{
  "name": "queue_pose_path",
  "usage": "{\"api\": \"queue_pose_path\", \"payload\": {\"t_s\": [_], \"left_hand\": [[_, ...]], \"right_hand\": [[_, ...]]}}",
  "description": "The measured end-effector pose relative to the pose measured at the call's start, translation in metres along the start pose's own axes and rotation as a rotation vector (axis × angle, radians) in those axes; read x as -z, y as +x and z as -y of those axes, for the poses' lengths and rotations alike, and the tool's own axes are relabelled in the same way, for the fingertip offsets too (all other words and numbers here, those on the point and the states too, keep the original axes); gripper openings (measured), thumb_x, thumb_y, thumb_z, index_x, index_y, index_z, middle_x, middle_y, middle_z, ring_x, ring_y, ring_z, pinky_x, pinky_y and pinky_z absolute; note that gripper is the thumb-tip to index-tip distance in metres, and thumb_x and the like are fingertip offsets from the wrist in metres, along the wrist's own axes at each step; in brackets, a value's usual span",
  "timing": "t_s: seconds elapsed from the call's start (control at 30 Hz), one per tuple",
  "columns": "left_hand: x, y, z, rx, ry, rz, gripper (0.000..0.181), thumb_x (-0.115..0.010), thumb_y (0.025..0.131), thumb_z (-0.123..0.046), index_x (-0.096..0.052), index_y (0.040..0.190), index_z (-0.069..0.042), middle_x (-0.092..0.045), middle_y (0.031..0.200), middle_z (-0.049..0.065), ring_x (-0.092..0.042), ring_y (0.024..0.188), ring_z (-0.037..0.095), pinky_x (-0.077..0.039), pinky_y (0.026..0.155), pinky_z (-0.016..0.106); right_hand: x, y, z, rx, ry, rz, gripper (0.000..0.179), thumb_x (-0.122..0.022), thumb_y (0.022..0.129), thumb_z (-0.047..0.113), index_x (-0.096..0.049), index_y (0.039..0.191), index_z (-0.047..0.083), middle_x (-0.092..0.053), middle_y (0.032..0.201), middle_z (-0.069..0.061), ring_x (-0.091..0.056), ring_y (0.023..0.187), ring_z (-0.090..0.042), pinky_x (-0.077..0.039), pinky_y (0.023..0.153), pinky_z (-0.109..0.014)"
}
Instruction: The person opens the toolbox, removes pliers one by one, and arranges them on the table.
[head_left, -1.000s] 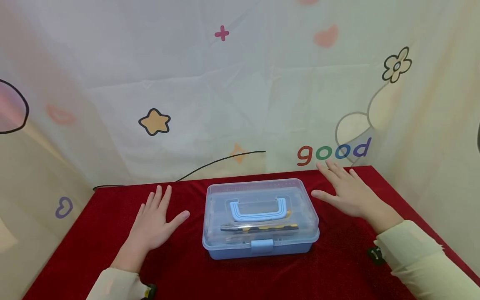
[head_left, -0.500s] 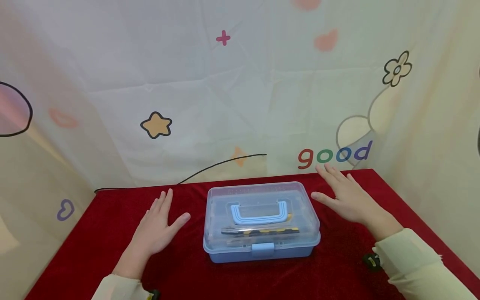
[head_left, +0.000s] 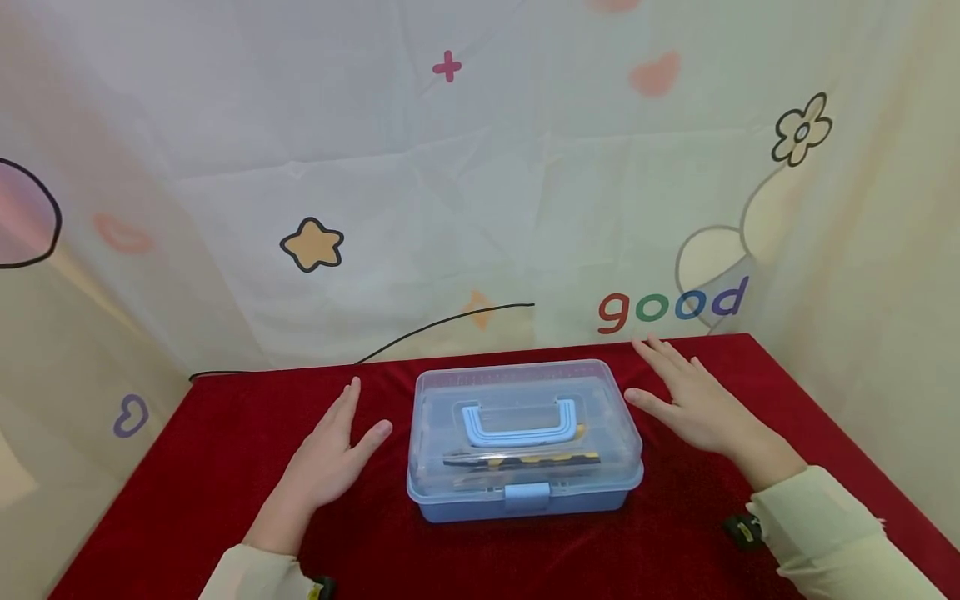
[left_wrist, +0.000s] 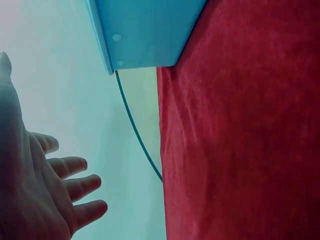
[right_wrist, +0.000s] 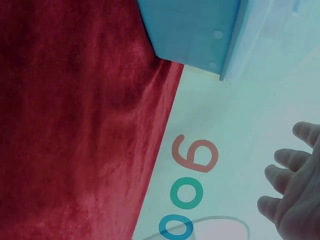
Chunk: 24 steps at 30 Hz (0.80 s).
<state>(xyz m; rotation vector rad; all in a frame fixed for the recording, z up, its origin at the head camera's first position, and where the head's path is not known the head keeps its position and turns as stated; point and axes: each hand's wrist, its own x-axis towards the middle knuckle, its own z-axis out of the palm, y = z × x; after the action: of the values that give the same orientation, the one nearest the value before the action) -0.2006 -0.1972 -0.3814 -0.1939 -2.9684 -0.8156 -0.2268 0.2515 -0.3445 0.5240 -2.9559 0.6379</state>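
A light blue plastic box with a see-through lid (head_left: 525,467) sits closed on the red cloth, its front latch down and its blue carry handle (head_left: 521,435) folded flat. Through the lid show long dark and yellow items. Left of the box my left hand (head_left: 326,462) is held with straight fingers, thumb apart, holding nothing. On the other side my right hand (head_left: 697,404) is likewise spread, its thumb near the box's right edge. Both wrist views show a side of the blue box (left_wrist: 145,32) apart from the fingers.
Red velvet cloth (head_left: 247,433) covers the table. Behind it hangs a pale curtain (head_left: 420,208) printed with a star, hearts, a flower and the word "good". Pale cuffs with dark wrist devices (head_left: 744,531) show at both wrists.
My left hand has moved a little to the right, closer to the box, and turned more edge-on. The right hand has hardly moved; the box stays put.
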Motion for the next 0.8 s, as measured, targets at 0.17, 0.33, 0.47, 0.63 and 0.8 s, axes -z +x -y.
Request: {"api": "queue_pose_path", "payload": {"t_s": [0.17, 0.33, 0.47, 0.63, 0.8], "left_hand": [[-0.005, 0.003, -0.002, 0.000, -0.058, 0.019, 0.090, -0.036, 0.090, -0.066, -0.005, 0.153, -0.008, -0.011, 0.159, 0.016, -0.016, 0.144, 0.039, -0.020, 0.113, 0.059], [-0.008, 0.004, -0.006, 0.015, -0.120, 0.044, 0.089, -0.038, 0.091, -0.065, -0.004, 0.153, -0.009, -0.012, 0.158, 0.016, -0.017, 0.144, 0.040, -0.020, 0.114, 0.059], [-0.009, 0.006, -0.010, 0.018, -0.178, 0.064, 0.086, -0.040, 0.093, -0.060, -0.005, 0.153, -0.009, -0.014, 0.158, 0.017, -0.017, 0.144, 0.039, -0.020, 0.114, 0.058], [-0.012, 0.008, -0.016, 0.027, -0.261, 0.077, 0.079, -0.041, 0.096, -0.051, -0.007, 0.153, -0.009, -0.024, 0.155, 0.018, -0.026, 0.141, 0.039, -0.027, 0.111, 0.058], [-0.016, 0.009, -0.021, 0.036, -0.323, 0.084, 0.076, -0.041, 0.096, -0.050, -0.010, 0.153, -0.010, -0.029, 0.152, 0.018, -0.036, 0.135, 0.041, -0.034, 0.107, 0.058]], "right_hand": [[-0.004, 0.001, 0.001, 0.019, 0.022, -0.007, 0.077, -0.052, 0.092, 0.050, -0.023, 0.150, 0.010, -0.016, 0.157, -0.020, -0.014, 0.143, -0.041, -0.011, 0.111, -0.067], [-0.006, 0.003, 0.002, 0.029, 0.038, -0.009, 0.075, -0.051, 0.092, 0.049, -0.023, 0.150, 0.010, -0.016, 0.157, -0.019, -0.014, 0.143, -0.041, -0.011, 0.112, -0.066], [-0.007, 0.002, 0.004, 0.034, 0.054, -0.010, 0.074, -0.050, 0.093, 0.049, -0.023, 0.150, 0.012, -0.016, 0.157, -0.018, -0.015, 0.143, -0.042, -0.012, 0.112, -0.066], [-0.006, 0.002, 0.008, 0.038, 0.058, -0.008, 0.072, -0.050, 0.093, 0.049, -0.024, 0.150, 0.012, -0.017, 0.157, -0.018, -0.017, 0.143, -0.041, -0.013, 0.111, -0.066], [-0.005, 0.002, 0.010, 0.036, 0.065, -0.005, 0.072, -0.049, 0.093, 0.049, -0.025, 0.150, 0.011, -0.017, 0.157, -0.018, -0.017, 0.143, -0.042, -0.013, 0.112, -0.065]]}}
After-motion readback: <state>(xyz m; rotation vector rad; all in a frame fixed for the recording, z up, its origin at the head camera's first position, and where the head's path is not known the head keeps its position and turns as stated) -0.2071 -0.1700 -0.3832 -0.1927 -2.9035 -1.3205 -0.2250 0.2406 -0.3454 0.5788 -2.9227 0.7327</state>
